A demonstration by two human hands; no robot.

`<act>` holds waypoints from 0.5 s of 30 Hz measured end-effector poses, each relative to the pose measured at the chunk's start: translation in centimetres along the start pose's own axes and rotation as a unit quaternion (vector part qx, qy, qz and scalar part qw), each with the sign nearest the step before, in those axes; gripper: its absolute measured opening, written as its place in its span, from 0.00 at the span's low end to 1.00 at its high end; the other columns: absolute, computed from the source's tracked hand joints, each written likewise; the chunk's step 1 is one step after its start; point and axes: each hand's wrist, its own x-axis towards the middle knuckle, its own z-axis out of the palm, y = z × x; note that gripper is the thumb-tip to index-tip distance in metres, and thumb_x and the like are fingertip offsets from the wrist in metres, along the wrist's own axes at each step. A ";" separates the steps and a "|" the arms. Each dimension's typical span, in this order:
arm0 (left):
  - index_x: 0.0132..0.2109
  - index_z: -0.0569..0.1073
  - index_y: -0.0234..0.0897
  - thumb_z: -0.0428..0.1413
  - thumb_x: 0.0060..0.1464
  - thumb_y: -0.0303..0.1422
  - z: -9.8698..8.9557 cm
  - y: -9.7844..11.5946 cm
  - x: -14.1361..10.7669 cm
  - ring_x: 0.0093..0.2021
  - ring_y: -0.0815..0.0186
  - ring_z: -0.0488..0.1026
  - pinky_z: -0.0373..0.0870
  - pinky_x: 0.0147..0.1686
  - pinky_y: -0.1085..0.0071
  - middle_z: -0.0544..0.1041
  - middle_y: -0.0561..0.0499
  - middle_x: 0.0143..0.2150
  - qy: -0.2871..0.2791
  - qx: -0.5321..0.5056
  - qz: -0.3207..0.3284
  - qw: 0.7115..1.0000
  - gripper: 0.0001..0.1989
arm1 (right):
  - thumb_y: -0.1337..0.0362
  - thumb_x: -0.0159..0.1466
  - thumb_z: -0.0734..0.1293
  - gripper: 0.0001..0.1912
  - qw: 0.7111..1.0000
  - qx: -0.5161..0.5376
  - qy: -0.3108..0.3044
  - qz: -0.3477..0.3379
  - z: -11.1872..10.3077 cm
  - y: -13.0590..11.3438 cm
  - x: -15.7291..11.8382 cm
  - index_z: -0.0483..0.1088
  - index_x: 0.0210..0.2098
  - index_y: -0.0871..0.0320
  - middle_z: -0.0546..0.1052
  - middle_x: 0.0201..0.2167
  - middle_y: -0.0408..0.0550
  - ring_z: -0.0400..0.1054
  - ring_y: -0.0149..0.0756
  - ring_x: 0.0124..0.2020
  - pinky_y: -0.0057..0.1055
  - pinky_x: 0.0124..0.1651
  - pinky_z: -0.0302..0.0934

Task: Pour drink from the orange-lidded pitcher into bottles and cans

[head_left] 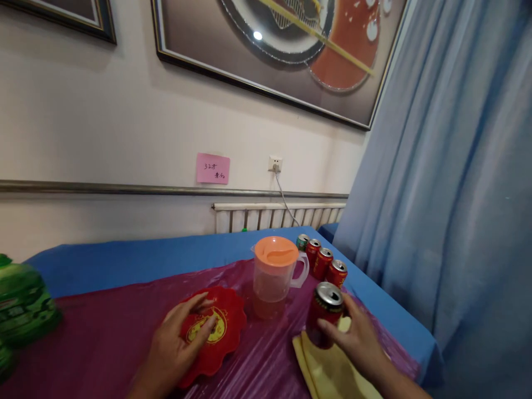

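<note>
Seen from the head camera, a person's right hand point(359, 335) closes around a dark red can point(319, 321), thumb on its near side and fingers at its right, over a folded yellow cloth point(326, 368) on a purple sheet point(253, 368). Whether the can rests on the cloth or is slightly raised cannot be told. It sits just left of the palm and forward of the wrist, directly within the right hand's grasp; the left hand point(168, 343) is well apart. The can's long axis stands close to upright, its silver top facing up with the drinking hole showing, while the right forearm comes in at a slant from the lower right.

Beyond the held can, a row of four cans point(322, 263), three red and one green, runs away toward the far edge of the table, its nearest member just behind the one in hand. To their left stands an upright pitcher point(266, 285) under an orange lid point(276, 252), its handle point(305, 271) turned toward the cans.

The left hand holds nothing visible, its fingers spread and loosely curved over a scalloped red dish point(233, 332); contact is unclear. A green jug point(25, 302) stands at far left.
</note>
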 end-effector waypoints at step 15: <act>0.49 0.75 0.44 0.56 0.54 0.48 0.3 -0.7 0.4 0.40 0.56 0.84 0.81 0.42 0.65 0.86 0.51 0.38 0.026 0.013 -0.022 0.999 0.20 | 0.41 0.49 0.72 0.32 0.970 -0.161 0.146 0.113 -5.1 13.9 4.8 0.72 0.44 0.59 0.81 0.42 0.56 0.76 0.54 0.42 0.43 0.43 0.67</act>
